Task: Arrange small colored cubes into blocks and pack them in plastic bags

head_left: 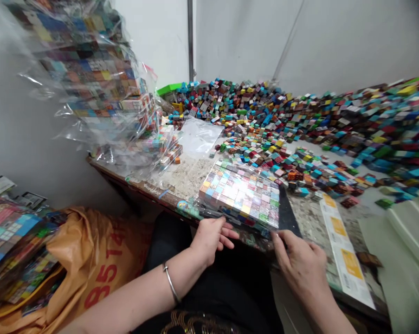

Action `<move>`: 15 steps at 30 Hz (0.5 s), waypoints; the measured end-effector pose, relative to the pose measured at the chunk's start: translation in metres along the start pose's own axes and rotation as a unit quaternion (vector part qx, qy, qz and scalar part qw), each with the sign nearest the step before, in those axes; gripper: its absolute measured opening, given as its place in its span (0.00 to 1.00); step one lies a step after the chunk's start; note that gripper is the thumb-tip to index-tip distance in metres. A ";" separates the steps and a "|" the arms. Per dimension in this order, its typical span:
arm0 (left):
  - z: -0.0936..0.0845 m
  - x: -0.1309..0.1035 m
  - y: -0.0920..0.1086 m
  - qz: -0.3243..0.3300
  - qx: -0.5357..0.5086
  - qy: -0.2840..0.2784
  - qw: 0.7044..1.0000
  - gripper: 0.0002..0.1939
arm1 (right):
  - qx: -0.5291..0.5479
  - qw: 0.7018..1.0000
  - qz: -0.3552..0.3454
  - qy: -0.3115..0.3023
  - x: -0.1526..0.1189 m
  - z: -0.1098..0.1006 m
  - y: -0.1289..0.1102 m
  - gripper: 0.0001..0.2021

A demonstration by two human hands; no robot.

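Observation:
A flat block of small multicoloured cubes [240,192], wrapped in a clear plastic bag, lies at the table's front edge on a dark sheet [290,213]. My left hand [212,239] is at the near side of the block, its thumb by the bag and its fingers stretched out, holding nothing. At the near right corner, my right hand [299,260] pinches the edge of the plastic bag [272,228] between thumb and finger. Its other fingers are curled.
Loose coloured cubes [258,111] are heaped across the back and right. Bagged blocks [105,88] stand stacked at left. An empty clear bag [200,134] lies behind the block. A label strip [344,250] and pale green container [411,250] are right; an orange sack [98,250] stands lower left.

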State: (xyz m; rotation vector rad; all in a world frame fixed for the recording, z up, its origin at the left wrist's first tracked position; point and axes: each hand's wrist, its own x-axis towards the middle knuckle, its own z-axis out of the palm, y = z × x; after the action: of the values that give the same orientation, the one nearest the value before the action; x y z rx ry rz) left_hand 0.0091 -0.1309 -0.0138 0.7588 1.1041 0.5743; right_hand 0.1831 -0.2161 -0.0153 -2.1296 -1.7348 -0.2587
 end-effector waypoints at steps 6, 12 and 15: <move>-0.002 -0.003 0.000 -0.013 -0.007 -0.050 0.999 0.19 | 0.000 0.999 -0.045 0.024 0.003 -0.008 -0.005 0.19; 0.005 -0.005 -0.003 -0.028 -0.025 -0.084 0.996 0.19 | 0.020 0.996 -0.076 0.051 0.002 -0.015 -0.013 0.18; 0.009 -0.005 -0.005 -0.042 -0.033 -0.092 0.994 0.16 | 0.025 0.995 -0.079 0.049 0.001 -0.016 -0.016 0.18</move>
State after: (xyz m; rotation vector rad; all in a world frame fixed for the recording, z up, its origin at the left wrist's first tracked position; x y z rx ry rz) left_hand 0.0162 -0.1401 -0.0131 0.6897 0.9379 0.4593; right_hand 0.1696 -0.2190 0.0019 -1.9140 -1.8351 -0.3538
